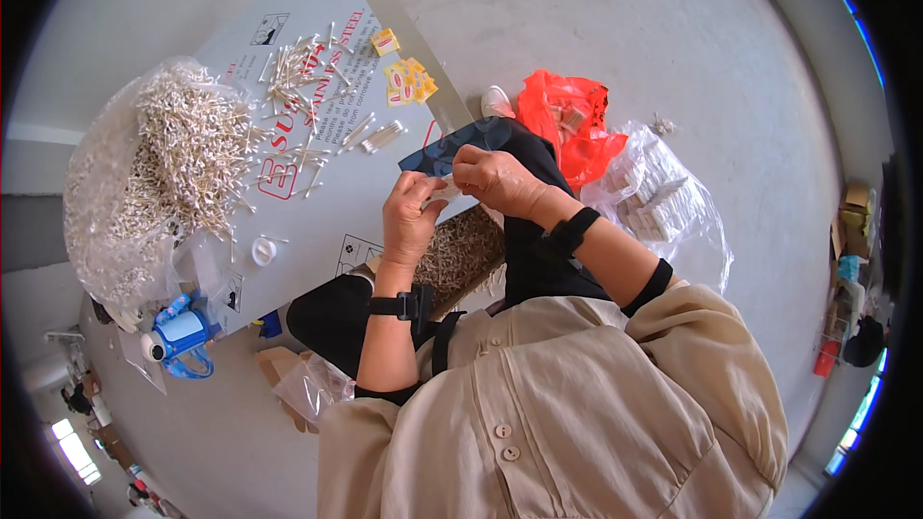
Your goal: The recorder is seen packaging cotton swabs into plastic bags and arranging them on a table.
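My left hand [411, 216] and my right hand [495, 181] meet above my lap, fingers bent in a pinch. Between them is a small whitish bundle [444, 194], probably cotton swabs; the fingers hide most of it. Just beyond them lies a dark blue see-through sheet [433, 156] at the table edge. Below the hands, a box [468, 255] full of brownish sticks sits between my legs. On the table to the left lie loose cotton swabs [306, 72], a small bundle of swabs [383, 137] and yellow paper labels [409, 83].
A big clear bag [106, 173] heaped with cotton swabs covers the table's left side. Near it are a round white container [263, 251] and a blue bottle [180, 334]. On the floor to the right stand a red plastic bag [567, 125] and a clear bag [663, 197] of white packs.
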Available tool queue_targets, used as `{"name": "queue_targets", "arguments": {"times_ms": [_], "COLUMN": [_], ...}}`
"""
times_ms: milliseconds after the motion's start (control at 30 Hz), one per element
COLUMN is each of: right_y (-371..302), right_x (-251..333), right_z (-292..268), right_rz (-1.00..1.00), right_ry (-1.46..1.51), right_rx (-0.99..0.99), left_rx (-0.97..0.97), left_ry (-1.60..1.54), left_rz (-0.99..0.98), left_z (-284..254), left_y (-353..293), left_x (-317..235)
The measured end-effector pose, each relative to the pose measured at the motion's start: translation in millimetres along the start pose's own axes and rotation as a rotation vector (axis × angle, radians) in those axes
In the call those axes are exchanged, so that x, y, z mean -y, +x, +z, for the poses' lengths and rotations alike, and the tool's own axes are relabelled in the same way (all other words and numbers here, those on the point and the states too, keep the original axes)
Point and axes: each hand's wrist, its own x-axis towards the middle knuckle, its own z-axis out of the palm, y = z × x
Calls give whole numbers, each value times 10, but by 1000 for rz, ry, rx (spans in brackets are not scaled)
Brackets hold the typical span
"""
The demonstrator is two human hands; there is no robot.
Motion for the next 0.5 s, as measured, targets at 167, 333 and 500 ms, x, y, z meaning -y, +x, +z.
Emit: {"name": "queue_targets", "arguments": {"times_ms": [167, 333, 500], "right_y": [-30, -59, -78], "right_x": [-18, -31, -15], "right_z": [9, 47, 87], "right_rz": [11, 5, 4], "right_ry": [32, 24, -2], "right_rx": [-40, -65, -96], "left_rx": [-79, -84, -115], "left_ry": [-121, 147, 76], "left_rz": [-131, 52, 70], "left_z": [107, 178, 308], "left_y": [34, 92, 0], "left_x": [-103, -53, 209]}}
